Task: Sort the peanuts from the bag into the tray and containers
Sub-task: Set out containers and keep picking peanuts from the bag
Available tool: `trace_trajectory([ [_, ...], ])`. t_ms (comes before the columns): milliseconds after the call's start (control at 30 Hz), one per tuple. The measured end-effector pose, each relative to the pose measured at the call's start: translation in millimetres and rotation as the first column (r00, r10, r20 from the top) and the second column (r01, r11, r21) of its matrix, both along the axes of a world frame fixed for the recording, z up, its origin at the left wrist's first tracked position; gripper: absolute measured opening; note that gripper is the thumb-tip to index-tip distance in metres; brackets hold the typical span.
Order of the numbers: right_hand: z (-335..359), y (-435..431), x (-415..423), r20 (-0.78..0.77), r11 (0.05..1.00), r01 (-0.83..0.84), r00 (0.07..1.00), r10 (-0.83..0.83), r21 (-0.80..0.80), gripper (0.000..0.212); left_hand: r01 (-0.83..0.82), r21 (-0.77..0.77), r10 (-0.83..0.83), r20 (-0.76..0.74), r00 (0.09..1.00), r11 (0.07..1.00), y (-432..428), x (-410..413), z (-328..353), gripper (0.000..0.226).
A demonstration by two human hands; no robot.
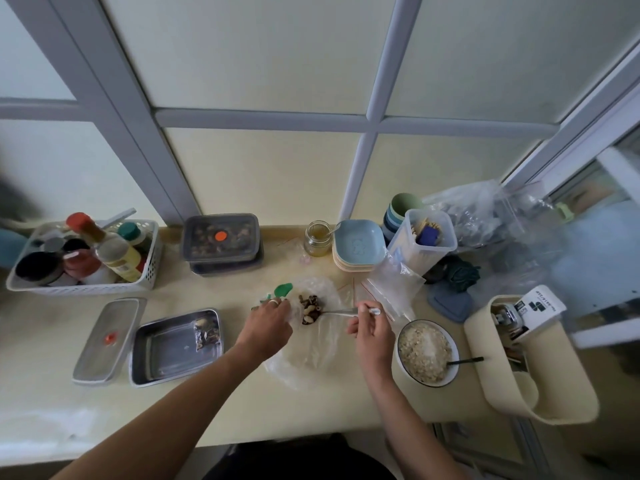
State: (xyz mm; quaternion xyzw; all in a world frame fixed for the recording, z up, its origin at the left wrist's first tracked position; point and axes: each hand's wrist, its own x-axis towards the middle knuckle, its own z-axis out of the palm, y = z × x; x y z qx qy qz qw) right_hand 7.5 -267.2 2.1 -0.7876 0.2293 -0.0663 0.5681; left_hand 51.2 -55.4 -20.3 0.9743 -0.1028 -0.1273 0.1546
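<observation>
pale yellow counter (194, 414) runs under a frosted window. far left, a white basket (79, 289) packed with bottles and jars. far right, a cream caddy (554, 393) hanging off the counter edge.

metal tray (162, 358) sits left of centre with a small dark heap in its far right corner, probably peanuts, too blurred to be sure. its lid (107, 337) lies flat just beside it on the left.

clear plastic bag (311, 355) is spread open on the counter at centre, between the tray and a white bowl (403, 367) of pale grain with a dark utensil resting in it. two stacked dark containers (221, 237) stand behind the tray by the window, the top one with an orange dot on its lid.

left hand (268, 325), ring on one finger, has its fingers curled onto the bag's left edge, holding the plastic. right hand (372, 327) pinches the handle of a metal spoon (337, 311), whose bowl reaches into the peanuts (310, 308).

the peanuts, a mix of pale and dark, lie in a small heap on the bag's far part, between the two hands. a green clip (283, 289) rests just past the left fingertips.
</observation>
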Motion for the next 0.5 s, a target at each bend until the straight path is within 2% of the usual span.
trace_trajectory([
  [133,11,-6,-4,0.041,1.000,0.002,0.999,0.000,-0.030,0.017,-0.031,0.010,0.033,-0.148,0.988,0.999,-11,-6,-12,0.025],
  [333,31,-12,-5,0.095,0.996,0.051,0.995,-0.044,-0.072,0.017,-0.091,0.109,0.112,-0.209,0.971,0.990,-12,4,-28,0.053],
  [400,33,-16,-5,0.098,0.996,0.057,0.994,-0.050,-0.075,0.017,-0.084,0.088,0.101,-0.222,0.970,0.993,-13,5,-32,0.055],
  [500,36,-18,-5,0.085,0.997,0.036,0.996,-0.030,-0.073,0.019,-0.075,-0.031,0.066,-0.248,0.966,0.997,-16,7,-35,0.047],
])
